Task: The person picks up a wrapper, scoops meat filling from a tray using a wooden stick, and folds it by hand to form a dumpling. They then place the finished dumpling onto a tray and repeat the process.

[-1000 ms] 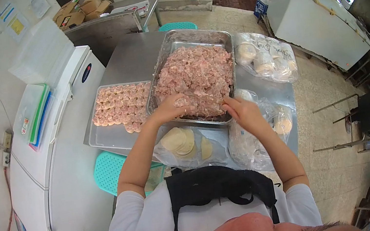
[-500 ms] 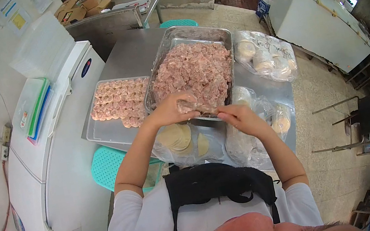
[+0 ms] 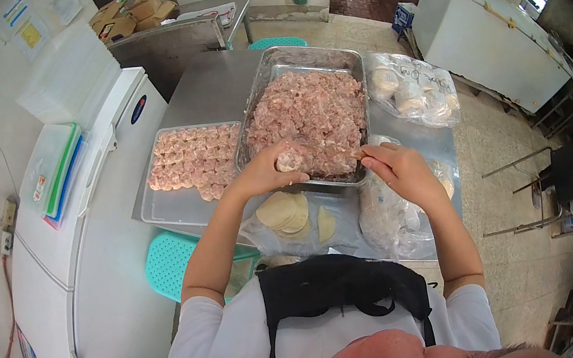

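My left hand [image 3: 271,171] is curled round a meat-filled dumpling [image 3: 289,159] over the near edge of a metal pan [image 3: 267,66]. Ground meat [image 3: 305,110] fills much of that pan. At the pan's near right corner my right hand [image 3: 393,166] pinches a utensil handle, whose far end lies over the meat. A plastic tray [image 3: 153,202] to the left holds rows of formed dumplings [image 3: 192,156]. Round wrappers [image 3: 283,212] lie on plastic just below my left hand, with a single folded-looking one [image 3: 326,223] beside them.
Bags of wrappers [image 3: 410,89] lie right of the pan, and another plastic bag [image 3: 385,219] is near my right forearm. A turquoise stool [image 3: 171,264] stands under the table's left edge. White freezers [image 3: 117,285] flank the left side and far right.
My right hand has moved right, taking the utensil away from my left hand. My left hand has turned, so the filling it holds shows more. The view has shifted slightly.
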The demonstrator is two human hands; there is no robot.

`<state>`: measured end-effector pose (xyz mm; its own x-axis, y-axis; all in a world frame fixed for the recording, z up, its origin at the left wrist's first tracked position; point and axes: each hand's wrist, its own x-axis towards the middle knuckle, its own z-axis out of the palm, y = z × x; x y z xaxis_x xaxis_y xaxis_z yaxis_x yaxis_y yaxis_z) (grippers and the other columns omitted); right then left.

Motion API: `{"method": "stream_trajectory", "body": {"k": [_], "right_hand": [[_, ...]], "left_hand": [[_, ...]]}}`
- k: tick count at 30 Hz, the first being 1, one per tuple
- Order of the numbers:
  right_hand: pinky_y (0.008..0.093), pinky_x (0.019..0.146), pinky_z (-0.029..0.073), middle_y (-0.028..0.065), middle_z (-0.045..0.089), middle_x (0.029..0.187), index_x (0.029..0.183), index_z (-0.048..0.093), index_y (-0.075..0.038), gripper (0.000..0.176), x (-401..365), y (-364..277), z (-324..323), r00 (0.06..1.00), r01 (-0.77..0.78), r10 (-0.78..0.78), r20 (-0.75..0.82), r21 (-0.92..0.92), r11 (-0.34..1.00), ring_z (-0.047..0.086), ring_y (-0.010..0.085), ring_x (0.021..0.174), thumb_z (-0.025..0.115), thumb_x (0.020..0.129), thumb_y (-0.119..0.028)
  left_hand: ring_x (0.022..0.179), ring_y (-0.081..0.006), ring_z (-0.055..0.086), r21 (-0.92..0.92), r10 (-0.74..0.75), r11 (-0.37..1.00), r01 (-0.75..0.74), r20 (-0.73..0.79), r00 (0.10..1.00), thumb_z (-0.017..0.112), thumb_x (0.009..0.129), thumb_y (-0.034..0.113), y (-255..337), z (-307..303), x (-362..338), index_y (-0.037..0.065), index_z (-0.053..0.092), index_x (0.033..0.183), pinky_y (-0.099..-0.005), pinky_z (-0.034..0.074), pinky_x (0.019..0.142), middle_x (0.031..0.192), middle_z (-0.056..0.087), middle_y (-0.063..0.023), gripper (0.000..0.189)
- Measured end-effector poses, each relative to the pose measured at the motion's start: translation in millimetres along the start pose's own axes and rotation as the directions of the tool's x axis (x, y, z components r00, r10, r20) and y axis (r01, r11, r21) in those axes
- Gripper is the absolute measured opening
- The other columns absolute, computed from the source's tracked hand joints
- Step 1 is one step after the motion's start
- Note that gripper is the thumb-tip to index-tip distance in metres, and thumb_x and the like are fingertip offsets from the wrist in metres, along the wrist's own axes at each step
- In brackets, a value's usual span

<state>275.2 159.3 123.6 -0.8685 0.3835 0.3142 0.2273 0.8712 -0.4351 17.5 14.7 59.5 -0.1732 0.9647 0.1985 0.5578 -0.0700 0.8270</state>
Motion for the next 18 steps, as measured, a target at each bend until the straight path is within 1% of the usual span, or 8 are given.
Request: {"method": "stream_trajectory", "body": {"k": [1, 5, 7, 11, 13, 14, 15, 18], "right_hand": [[0.0423, 0.065, 0.051, 0.0137, 0.064, 0.088, 0.107, 0.064, -0.011, 0.023, -0.5, -6.5, 0.9, 1.000, -0.023, 0.024, -0.007, 0.085, 0.996, 0.064, 0.0354, 0.077, 0.058, 0.093, -0.028], [0.0427, 0.070, 0.050, 0.0156, 0.065, 0.091, 0.108, 0.064, -0.009, 0.024, 3.6, -22.3, 45.0, 0.997, -0.022, 0.016, 0.072, 0.085, 0.996, 0.063, 0.0369, 0.083, 0.057, 0.094, -0.027], [0.0421, 0.074, 0.050, 0.0167, 0.065, 0.094, 0.108, 0.064, -0.006, 0.024, 9.4, -25.3, 53.0, 0.998, -0.021, 0.014, 0.062, 0.116, 0.993, 0.063, 0.0367, 0.088, 0.058, 0.094, -0.024], [0.0397, 0.076, 0.050, 0.0177, 0.066, 0.097, 0.108, 0.064, -0.003, 0.024, 10.6, -36.4, 64.5, 0.997, -0.082, 0.082, 0.012, 0.209, 0.974, 0.063, 0.0356, 0.089, 0.059, 0.093, -0.021], [0.0372, 0.077, 0.050, 0.0182, 0.065, 0.098, 0.107, 0.064, -0.001, 0.023, 7.7, -42.4, 72.9, 0.980, -0.191, 0.198, 0.006, 0.288, 0.938, 0.063, 0.0344, 0.089, 0.062, 0.092, -0.018], [0.0342, 0.076, 0.048, 0.0149, 0.066, 0.093, 0.109, 0.063, 0.001, 0.026, 5.3, -42.3, 80.6, 0.981, -0.180, 0.194, -0.006, 0.342, 0.922, 0.064, 0.0280, 0.086, 0.062, 0.092, -0.018], [0.0342, 0.076, 0.048, 0.0149, 0.066, 0.093, 0.109, 0.063, 0.001, 0.026, 0.6, -42.1, 90.3, 0.981, -0.184, 0.196, 0.002, 0.347, 0.919, 0.064, 0.0280, 0.086, 0.062, 0.092, -0.018], [0.0248, 0.065, 0.044, 0.0019, 0.059, 0.080, 0.112, 0.063, 0.003, 0.028, -7.9, -50.7, 110.2, 0.890, -0.420, 0.447, 0.090, 0.545, 0.725, 0.053, 0.0093, 0.072, 0.061, 0.094, -0.019]], "left_hand": [[0.099, -0.0178, 0.060, -0.079, 0.010, 0.997, -0.010, -0.011, 1.000, 0.082, 0.074, 0.025, 3.8, -3.7, -1.5, 0.002, 0.062, 0.108, -0.0312, 0.050, 0.082, 0.103, 0.066, -0.0117, 0.046], [0.096, -0.0145, 0.060, -0.043, -0.101, 0.994, 0.105, 0.093, 0.991, 0.083, 0.074, 0.022, 9.2, -26.8, -7.7, 0.003, 0.062, 0.109, -0.0293, 0.050, 0.079, 0.102, 0.065, -0.0088, 0.045], [0.091, -0.0116, 0.060, -0.060, -0.150, 0.987, 0.149, -0.011, 0.989, 0.084, 0.072, 0.023, -11.0, -39.4, -15.6, 0.004, 0.062, 0.109, -0.0280, 0.049, 0.075, 0.099, 0.064, -0.0071, 0.047], [0.086, -0.0120, 0.060, -0.086, -0.207, 0.976, 0.201, -0.061, 0.976, 0.083, 0.071, 0.024, -30.9, -101.5, -53.9, 0.003, 0.062, 0.109, -0.0273, 0.048, 0.070, 0.094, 0.062, -0.0074, 0.049], [0.085, -0.0166, 0.059, 0.149, -0.348, 0.916, 0.373, -0.172, 0.922, 0.083, 0.069, 0.023, -63.2, -133.2, -79.6, 0.001, 0.060, 0.110, -0.0290, 0.048, 0.071, 0.095, 0.061, -0.0091, 0.051], [0.085, -0.0166, 0.059, 0.148, -0.359, 0.911, 0.384, -0.171, 0.918, 0.083, 0.069, 0.023, -83.4, -144.3, -95.1, 0.001, 0.060, 0.110, -0.0290, 0.048, 0.071, 0.095, 0.061, -0.0091, 0.051], [0.081, -0.0196, 0.058, 0.188, -0.311, 0.914, 0.360, -0.247, 0.918, 0.081, 0.068, 0.021, -107.5, -151.5, -112.0, 0.002, 0.059, 0.113, -0.0314, 0.049, 0.073, 0.095, 0.060, -0.0109, 0.053], [0.080, -0.0275, 0.058, 0.318, -0.209, 0.895, 0.313, -0.322, 0.923, 0.077, 0.068, 0.019, -170.6, -156.5, -153.5, 0.003, 0.057, 0.118, -0.0362, 0.049, 0.077, 0.098, 0.059, -0.0143, 0.057]]}}
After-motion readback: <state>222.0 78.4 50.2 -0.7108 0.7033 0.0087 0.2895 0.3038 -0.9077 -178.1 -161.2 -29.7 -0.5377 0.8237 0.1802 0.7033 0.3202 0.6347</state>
